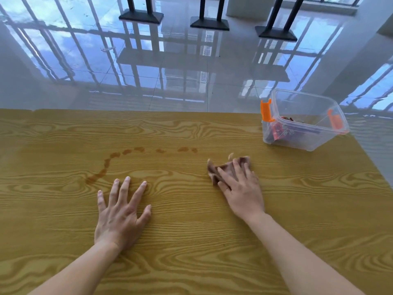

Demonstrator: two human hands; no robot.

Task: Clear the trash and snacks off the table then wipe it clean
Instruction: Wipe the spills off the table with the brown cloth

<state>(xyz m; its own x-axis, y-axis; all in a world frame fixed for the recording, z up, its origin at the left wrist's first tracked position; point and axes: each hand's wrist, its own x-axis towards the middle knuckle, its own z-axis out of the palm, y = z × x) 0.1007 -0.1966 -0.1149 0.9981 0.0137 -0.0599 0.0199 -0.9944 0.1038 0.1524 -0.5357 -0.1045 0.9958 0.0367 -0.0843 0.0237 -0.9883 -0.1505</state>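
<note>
My right hand (241,188) presses flat on a crumpled, brown-stained cloth (221,168) lying on the wooden table (191,241), right of centre. My left hand (121,211) rests palm down on the bare wood with its fingers spread and holds nothing. A curved trail of reddish-brown spill spots (127,153) runs across the tabletop beyond my left hand, from the left toward the cloth. At the table's far right corner stands a clear plastic bin (306,120) with orange latches and snack packets inside.
The table's far edge runs across the middle of the view, with a glossy tiled floor beyond it. Black stand bases (209,23) sit on the floor at the back. The right table edge slants down past the bin.
</note>
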